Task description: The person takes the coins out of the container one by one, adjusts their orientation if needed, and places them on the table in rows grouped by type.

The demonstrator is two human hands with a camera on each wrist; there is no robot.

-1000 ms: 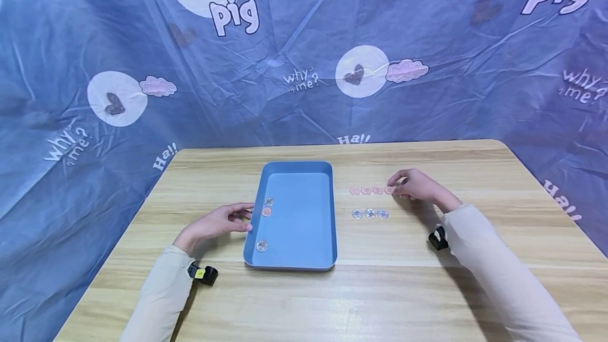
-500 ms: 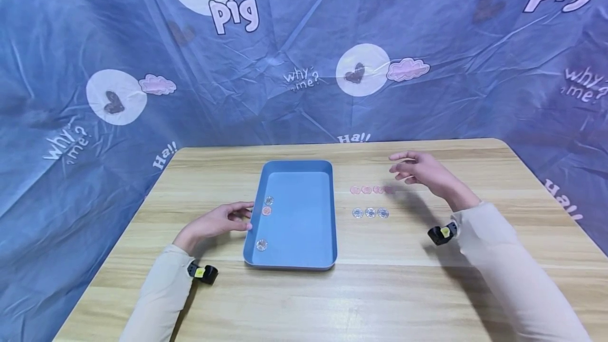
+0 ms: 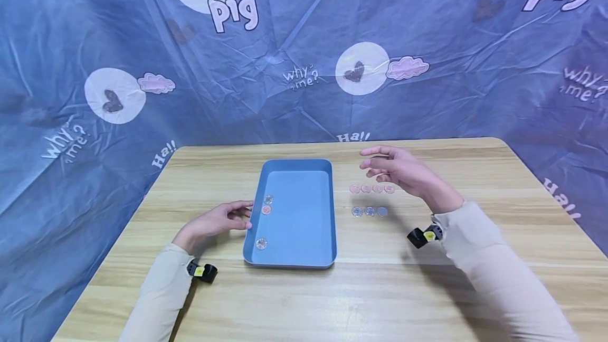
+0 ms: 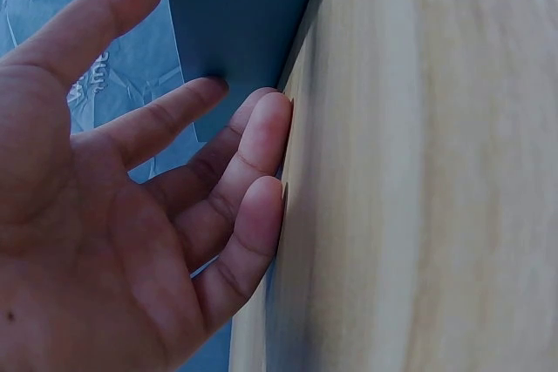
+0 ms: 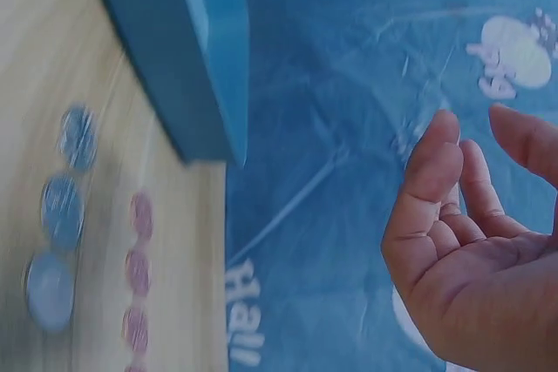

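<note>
A blue rectangular tray (image 3: pixel 299 215) sits on the table, with two silvery discs and one pink disc (image 3: pixel 266 210) along its left side inside. My left hand (image 3: pixel 223 222) touches the tray's outer left wall with loosely bent fingers; in the left wrist view the lower fingertips (image 4: pixel 261 206) are down by the tabletop. Raised over the table right of the tray, my right hand (image 3: pixel 406 173) holds nothing, its fingers apart and slightly bent. Below it lie a row of several small pink discs (image 3: pixel 366 189) and, nearer, a row of three silvery discs (image 3: pixel 369 211).
The wooden table (image 3: pixel 304 305) ends at a blue printed cloth (image 3: pixel 266 94) hanging behind and beside it. Black wrist-worn devices stick out by the left sleeve (image 3: pixel 163 284) and the right sleeve (image 3: pixel 489 257).
My right hand has lifted off the right end of the pink row, rising and then moving left towards the tray. My left hand stays at the tray wall.
</note>
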